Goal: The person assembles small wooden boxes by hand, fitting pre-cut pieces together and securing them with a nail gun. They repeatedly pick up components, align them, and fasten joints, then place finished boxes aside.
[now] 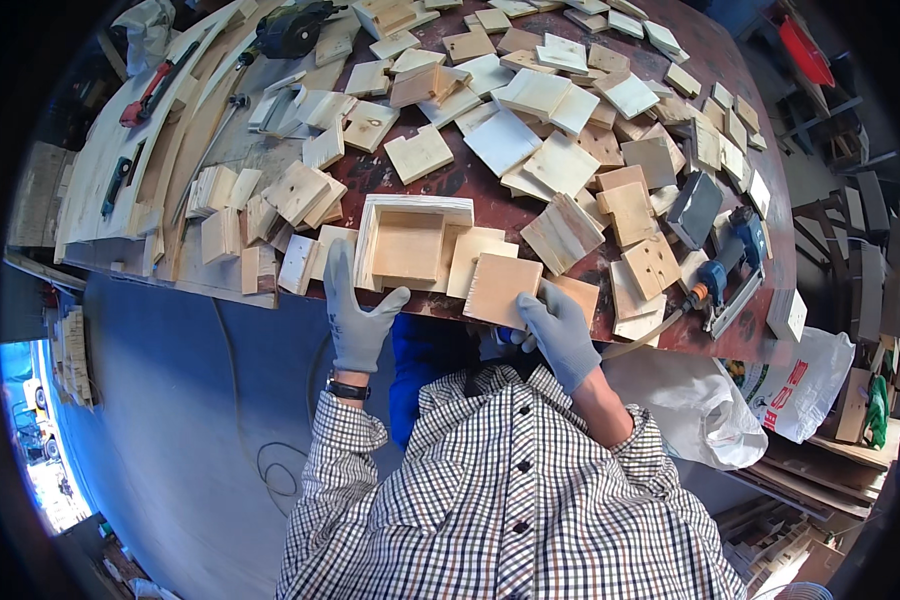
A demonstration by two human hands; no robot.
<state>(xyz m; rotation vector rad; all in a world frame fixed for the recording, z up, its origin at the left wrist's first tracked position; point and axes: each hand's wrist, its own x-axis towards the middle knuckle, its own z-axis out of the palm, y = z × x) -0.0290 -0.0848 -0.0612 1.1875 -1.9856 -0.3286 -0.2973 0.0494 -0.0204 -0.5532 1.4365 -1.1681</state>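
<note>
My right hand [560, 335], in a grey glove, grips a square wooden board [503, 287] by its lower right corner, with the thumb on top. The board is at the near edge of the table. To the left, my left hand [360, 318], also gloved, has its fingers stretched upward and its thumb spread away. It is beside the near left corner of a shallow wooden box [415, 204]; whether it touches the box I cannot tell. The box has pale raised walls on its left and far sides. Another pale board [467, 262] lies between the box and the held board.
Many loose wooden blocks [420, 153] cover the dark red table [380, 180]. A blue nail gun [727, 265] with a hose lies at the right edge. Long planks [100, 210] and a red-handled tool [145, 103] are at the left. White sacks [690, 405] hang below right.
</note>
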